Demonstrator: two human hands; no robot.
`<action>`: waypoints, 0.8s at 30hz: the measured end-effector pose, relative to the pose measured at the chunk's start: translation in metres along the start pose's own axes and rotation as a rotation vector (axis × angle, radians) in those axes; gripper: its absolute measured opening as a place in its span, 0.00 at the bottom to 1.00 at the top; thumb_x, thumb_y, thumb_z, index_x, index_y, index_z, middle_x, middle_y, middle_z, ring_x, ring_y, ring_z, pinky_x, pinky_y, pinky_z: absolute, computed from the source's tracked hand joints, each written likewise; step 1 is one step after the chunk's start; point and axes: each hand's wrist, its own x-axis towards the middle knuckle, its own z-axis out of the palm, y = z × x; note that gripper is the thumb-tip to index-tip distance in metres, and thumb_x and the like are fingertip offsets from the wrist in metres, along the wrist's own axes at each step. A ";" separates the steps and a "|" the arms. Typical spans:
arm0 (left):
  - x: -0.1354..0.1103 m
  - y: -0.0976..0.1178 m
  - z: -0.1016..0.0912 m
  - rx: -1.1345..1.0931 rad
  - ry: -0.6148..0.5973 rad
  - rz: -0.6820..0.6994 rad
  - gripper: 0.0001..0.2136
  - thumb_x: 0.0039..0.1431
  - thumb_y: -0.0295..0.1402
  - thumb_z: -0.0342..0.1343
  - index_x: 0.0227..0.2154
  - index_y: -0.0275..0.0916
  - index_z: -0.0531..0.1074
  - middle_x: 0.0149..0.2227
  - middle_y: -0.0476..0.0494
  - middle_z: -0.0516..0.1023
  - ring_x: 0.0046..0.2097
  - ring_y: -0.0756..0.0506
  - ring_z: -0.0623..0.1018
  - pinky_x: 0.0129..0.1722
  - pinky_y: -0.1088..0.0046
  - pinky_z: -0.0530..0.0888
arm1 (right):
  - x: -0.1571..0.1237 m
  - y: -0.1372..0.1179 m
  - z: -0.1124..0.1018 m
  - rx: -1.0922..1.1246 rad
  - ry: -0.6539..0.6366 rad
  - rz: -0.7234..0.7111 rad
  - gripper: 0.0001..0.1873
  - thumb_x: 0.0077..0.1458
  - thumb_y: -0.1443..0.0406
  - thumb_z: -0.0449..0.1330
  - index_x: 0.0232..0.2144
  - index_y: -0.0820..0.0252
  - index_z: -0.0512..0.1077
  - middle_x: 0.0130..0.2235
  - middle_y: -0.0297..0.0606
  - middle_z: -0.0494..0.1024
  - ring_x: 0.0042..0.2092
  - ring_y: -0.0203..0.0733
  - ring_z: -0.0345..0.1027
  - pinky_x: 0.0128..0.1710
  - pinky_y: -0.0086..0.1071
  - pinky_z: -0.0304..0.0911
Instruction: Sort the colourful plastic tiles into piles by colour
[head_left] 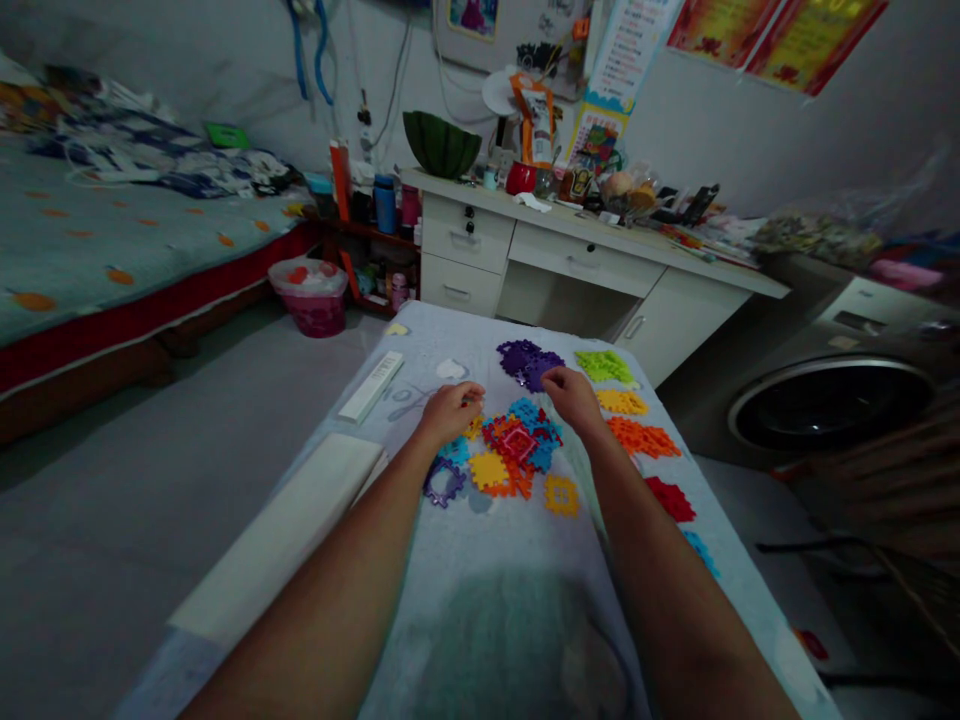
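Note:
A mixed heap of flat plastic interlocking pieces (517, 442), in red, blue, orange and yellow, lies on the cloth-covered table between my hands. My left hand (454, 410) is at the heap's left, its fingers curled together; what they hold, if anything, is too small to make out. My right hand (574, 398) is closed at the near right edge of a pile of purple pieces (525, 362), and its fingertips hide whatever is in them. Close to me, a purple ring-shaped piece (445, 483) and a yellow square piece (561, 495) lie apart on the cloth.
Sorted piles of green (604, 366), yellow (622, 402), orange (643, 438), red (671, 498) and blue pieces (701, 552) line the right edge. A long white box (289, 540) and a narrow white box (371, 387) lie left. A white desk (465, 235) stands behind.

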 end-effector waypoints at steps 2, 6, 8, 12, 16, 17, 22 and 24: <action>-0.001 0.001 0.000 0.009 -0.022 -0.001 0.11 0.52 0.34 0.56 0.39 0.43 0.77 0.39 0.46 0.82 0.43 0.44 0.79 0.47 0.67 0.73 | -0.013 0.003 0.000 -0.007 -0.102 -0.023 0.15 0.58 0.66 0.51 0.41 0.63 0.76 0.42 0.41 0.80 0.43 0.41 0.71 0.46 0.32 0.62; -0.002 0.003 0.000 -0.008 -0.054 -0.010 0.11 0.52 0.35 0.57 0.39 0.43 0.78 0.42 0.46 0.82 0.44 0.43 0.79 0.50 0.65 0.73 | -0.034 0.004 0.013 0.015 -0.240 -0.050 0.19 0.61 0.66 0.49 0.51 0.60 0.72 0.51 0.42 0.77 0.51 0.40 0.69 0.53 0.33 0.60; -0.002 0.003 0.001 -0.051 -0.071 -0.004 0.13 0.51 0.35 0.58 0.40 0.42 0.78 0.43 0.44 0.82 0.46 0.42 0.79 0.51 0.64 0.72 | -0.041 0.003 0.019 0.044 -0.272 -0.076 0.19 0.61 0.66 0.50 0.51 0.60 0.72 0.52 0.42 0.76 0.52 0.40 0.69 0.56 0.34 0.59; -0.001 0.005 0.003 -0.186 -0.113 0.012 0.15 0.50 0.37 0.59 0.41 0.41 0.78 0.46 0.42 0.81 0.49 0.41 0.78 0.53 0.62 0.71 | -0.054 -0.002 0.019 0.155 -0.262 -0.096 0.20 0.60 0.67 0.49 0.52 0.61 0.70 0.52 0.42 0.75 0.53 0.40 0.68 0.55 0.35 0.60; -0.002 0.013 0.002 -0.329 -0.170 -0.023 0.16 0.47 0.39 0.61 0.39 0.40 0.78 0.45 0.42 0.82 0.49 0.40 0.78 0.54 0.61 0.71 | -0.062 -0.005 0.014 0.122 -0.309 -0.100 0.22 0.58 0.68 0.51 0.55 0.63 0.68 0.52 0.43 0.75 0.51 0.41 0.68 0.55 0.36 0.60; -0.003 0.016 0.001 -0.363 -0.192 -0.032 0.16 0.47 0.40 0.62 0.39 0.39 0.78 0.45 0.42 0.82 0.49 0.41 0.78 0.54 0.61 0.71 | -0.064 -0.007 0.013 0.073 -0.317 -0.100 0.22 0.58 0.68 0.51 0.54 0.62 0.68 0.52 0.44 0.75 0.52 0.43 0.67 0.56 0.38 0.59; -0.005 0.022 -0.007 -0.467 -0.213 -0.066 0.18 0.45 0.44 0.63 0.39 0.39 0.78 0.44 0.42 0.81 0.48 0.41 0.78 0.52 0.63 0.72 | -0.077 -0.033 0.009 -0.123 -0.154 -0.156 0.18 0.60 0.68 0.52 0.50 0.57 0.73 0.58 0.44 0.70 0.59 0.49 0.58 0.60 0.46 0.51; -0.004 0.021 -0.011 -0.508 -0.186 -0.091 0.19 0.47 0.44 0.62 0.41 0.39 0.77 0.44 0.42 0.81 0.49 0.41 0.77 0.50 0.64 0.72 | -0.086 -0.051 0.008 -0.120 -0.140 -0.262 0.16 0.59 0.65 0.55 0.49 0.56 0.74 0.56 0.44 0.71 0.57 0.50 0.58 0.58 0.46 0.51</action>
